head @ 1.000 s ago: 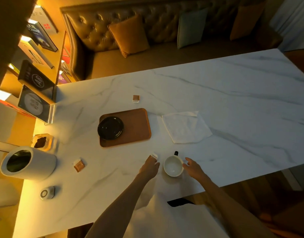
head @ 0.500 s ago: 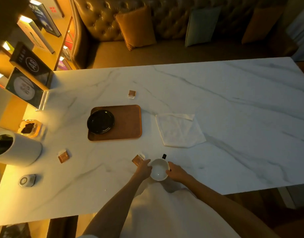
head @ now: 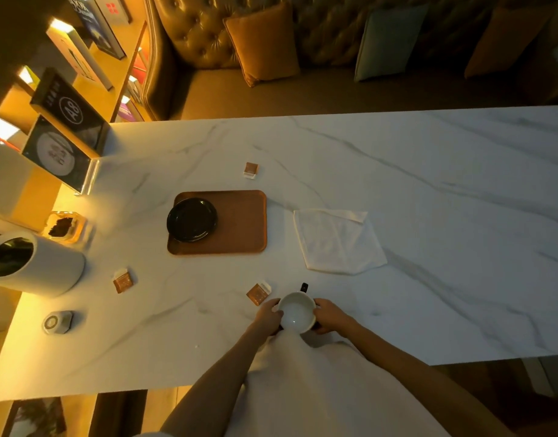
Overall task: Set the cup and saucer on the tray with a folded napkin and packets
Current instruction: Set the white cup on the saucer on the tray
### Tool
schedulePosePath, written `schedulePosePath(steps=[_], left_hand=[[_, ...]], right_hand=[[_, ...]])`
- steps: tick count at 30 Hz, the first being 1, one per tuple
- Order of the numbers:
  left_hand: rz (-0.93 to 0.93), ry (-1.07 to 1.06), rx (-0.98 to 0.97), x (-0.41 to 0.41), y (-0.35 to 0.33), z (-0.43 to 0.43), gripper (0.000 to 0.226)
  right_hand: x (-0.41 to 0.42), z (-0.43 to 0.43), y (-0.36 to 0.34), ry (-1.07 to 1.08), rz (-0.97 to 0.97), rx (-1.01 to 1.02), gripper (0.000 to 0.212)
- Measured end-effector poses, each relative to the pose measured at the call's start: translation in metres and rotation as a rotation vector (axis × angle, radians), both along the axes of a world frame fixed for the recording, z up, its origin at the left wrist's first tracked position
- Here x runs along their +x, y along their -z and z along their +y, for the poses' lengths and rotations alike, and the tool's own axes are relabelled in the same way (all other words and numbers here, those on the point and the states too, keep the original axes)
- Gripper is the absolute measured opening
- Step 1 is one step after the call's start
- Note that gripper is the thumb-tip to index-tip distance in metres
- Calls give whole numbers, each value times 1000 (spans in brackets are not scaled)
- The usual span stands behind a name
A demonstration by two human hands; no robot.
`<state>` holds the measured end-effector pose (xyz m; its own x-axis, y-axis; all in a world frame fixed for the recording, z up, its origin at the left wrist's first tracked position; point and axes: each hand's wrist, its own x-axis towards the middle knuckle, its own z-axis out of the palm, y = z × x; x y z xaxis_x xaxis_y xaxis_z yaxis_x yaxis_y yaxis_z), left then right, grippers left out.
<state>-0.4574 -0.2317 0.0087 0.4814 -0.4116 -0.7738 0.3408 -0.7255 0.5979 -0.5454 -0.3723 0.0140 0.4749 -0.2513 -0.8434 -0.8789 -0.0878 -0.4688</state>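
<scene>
A cup point(head: 296, 312), white inside with a dark handle pointing away from me, sits near the table's front edge. My left hand point(head: 267, 317) grips its left side and my right hand point(head: 327, 315) its right side. A brown tray point(head: 239, 222) lies further back at centre-left with a black saucer point(head: 191, 219) on its left half. A white napkin point(head: 337, 241) lies flat to the right of the tray. Three brown packets rest on the table: one point(head: 258, 293) just left of the cup, one point(head: 123, 281) far left, one point(head: 250, 169) behind the tray.
A white cylindrical container point(head: 35, 266) lies on its side at the left, with a small glass dish point(head: 64, 228) behind it and a small round device point(head: 55, 322) in front. Books on a shelf stand at the far left. A tufted sofa with cushions runs behind the white marble table point(head: 429, 190).
Both hands have closed in on the cup from either side and now hold it. The packet by my left hand now lies uncovered on the table. My view has shifted.
</scene>
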Motion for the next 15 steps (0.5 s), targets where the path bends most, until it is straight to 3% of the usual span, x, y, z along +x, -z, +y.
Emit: schedulePosePath(steps=[4,7,12,15], left_hand=[[111,-253,-36,-3,-8,4,42],[169,-397,-31,2,-17,11,48],[149,-438,-56,15,-26,35,49],[142,-497,-8,23,-26,52,46]], right_hand=[[6,3,-3,69,-92,-43,18],[11,10,-5,220,-109,39,26],[24,36,-9,339,-132,281,31],[37,53,-7,333,-183,293,32]])
